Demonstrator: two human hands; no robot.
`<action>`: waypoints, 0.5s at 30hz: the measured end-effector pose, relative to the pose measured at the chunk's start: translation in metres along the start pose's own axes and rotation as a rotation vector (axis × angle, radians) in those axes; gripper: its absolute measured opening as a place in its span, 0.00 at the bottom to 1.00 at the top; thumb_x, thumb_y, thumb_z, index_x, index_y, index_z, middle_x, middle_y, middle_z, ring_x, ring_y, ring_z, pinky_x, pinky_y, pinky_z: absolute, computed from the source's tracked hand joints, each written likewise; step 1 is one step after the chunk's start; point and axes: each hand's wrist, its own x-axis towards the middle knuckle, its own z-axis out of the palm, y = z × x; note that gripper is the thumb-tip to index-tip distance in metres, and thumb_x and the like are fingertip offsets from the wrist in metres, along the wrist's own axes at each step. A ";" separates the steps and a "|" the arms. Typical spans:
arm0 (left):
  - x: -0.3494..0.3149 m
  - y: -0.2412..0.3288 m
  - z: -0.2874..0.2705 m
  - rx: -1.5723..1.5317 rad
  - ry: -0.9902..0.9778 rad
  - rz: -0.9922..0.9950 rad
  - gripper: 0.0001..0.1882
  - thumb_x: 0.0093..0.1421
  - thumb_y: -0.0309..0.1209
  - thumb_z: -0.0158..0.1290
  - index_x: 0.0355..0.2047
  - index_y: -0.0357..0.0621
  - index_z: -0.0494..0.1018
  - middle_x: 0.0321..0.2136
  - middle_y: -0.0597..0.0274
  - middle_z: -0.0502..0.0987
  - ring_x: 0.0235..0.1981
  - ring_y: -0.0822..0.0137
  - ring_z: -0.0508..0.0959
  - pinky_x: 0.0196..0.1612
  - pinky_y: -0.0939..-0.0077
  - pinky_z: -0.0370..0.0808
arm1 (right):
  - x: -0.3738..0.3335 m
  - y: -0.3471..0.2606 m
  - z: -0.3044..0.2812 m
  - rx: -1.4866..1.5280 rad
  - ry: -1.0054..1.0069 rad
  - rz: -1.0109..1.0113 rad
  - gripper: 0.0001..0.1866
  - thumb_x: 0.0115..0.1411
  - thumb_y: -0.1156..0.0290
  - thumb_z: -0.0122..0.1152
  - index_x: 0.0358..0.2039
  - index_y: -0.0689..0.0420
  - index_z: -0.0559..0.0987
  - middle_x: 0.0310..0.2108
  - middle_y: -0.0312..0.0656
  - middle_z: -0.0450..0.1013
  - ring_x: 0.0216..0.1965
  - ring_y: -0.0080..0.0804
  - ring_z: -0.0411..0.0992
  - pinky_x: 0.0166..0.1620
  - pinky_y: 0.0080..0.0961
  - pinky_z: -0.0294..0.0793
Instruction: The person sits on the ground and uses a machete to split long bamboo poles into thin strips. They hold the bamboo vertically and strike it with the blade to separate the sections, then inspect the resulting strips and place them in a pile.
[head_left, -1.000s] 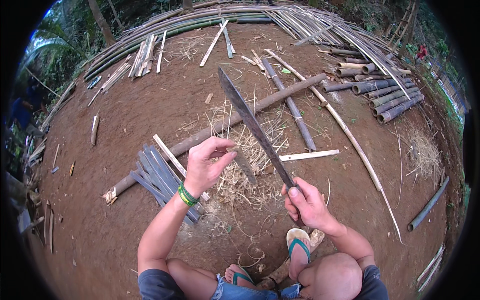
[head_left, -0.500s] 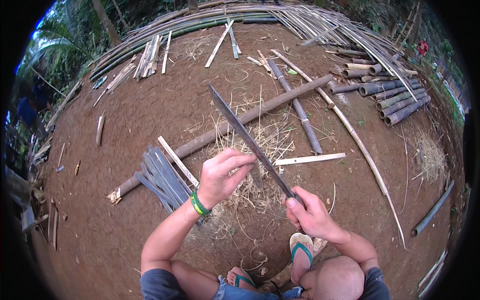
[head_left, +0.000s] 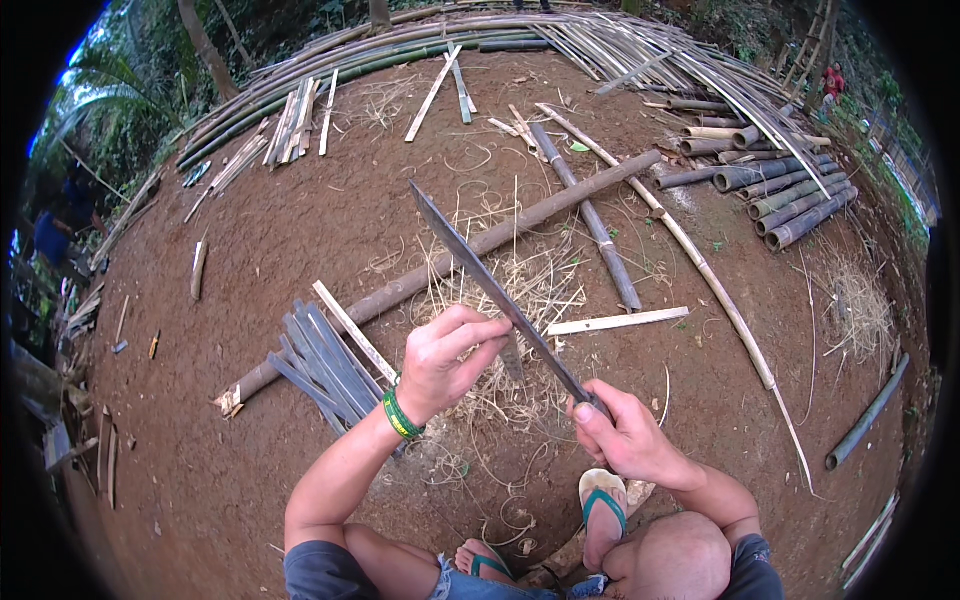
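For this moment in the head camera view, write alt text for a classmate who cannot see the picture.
A seated person's right hand grips a long dark blade pointing up and away, while the left hand pinches something against its edge, too small to identify. Below lie bare earth, dry shavings, a bundle of dark bamboo strips and long bamboo poles.

head-worn fisheye, looking down, close overhead

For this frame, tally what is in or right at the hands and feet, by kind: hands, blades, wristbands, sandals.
Hands: 2, left hand and right hand
Blade: 1
Wristband: 1
Sandals: 2, one, another
Total: 6
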 end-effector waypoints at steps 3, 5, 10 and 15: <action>-0.002 0.000 0.002 0.016 0.005 0.013 0.14 0.50 0.18 0.66 0.39 0.41 0.82 0.30 0.59 0.81 0.28 0.65 0.82 0.30 0.75 0.78 | -0.003 -0.004 -0.001 0.050 -0.019 0.034 0.15 0.73 0.58 0.52 0.36 0.59 0.71 0.17 0.28 0.64 0.18 0.15 0.61 0.22 0.20 0.60; -0.004 0.000 0.003 0.023 -0.007 0.016 0.14 0.50 0.18 0.66 0.39 0.42 0.82 0.29 0.60 0.81 0.28 0.66 0.82 0.29 0.75 0.78 | -0.005 -0.005 -0.003 0.076 -0.043 0.059 0.15 0.74 0.59 0.50 0.38 0.59 0.71 0.17 0.28 0.64 0.18 0.15 0.61 0.21 0.19 0.60; -0.005 0.001 0.002 0.045 -0.010 0.031 0.14 0.50 0.18 0.67 0.38 0.43 0.82 0.28 0.61 0.81 0.26 0.67 0.81 0.27 0.75 0.77 | -0.006 -0.009 -0.006 0.063 -0.083 0.084 0.14 0.75 0.59 0.48 0.42 0.59 0.70 0.18 0.29 0.63 0.18 0.15 0.59 0.21 0.17 0.60; -0.002 0.002 0.005 0.052 0.001 0.032 0.13 0.49 0.18 0.67 0.37 0.42 0.82 0.28 0.61 0.81 0.26 0.66 0.81 0.27 0.75 0.77 | -0.006 -0.004 -0.007 -0.156 -0.017 -0.010 0.13 0.73 0.61 0.50 0.37 0.59 0.71 0.17 0.30 0.65 0.19 0.16 0.62 0.22 0.20 0.61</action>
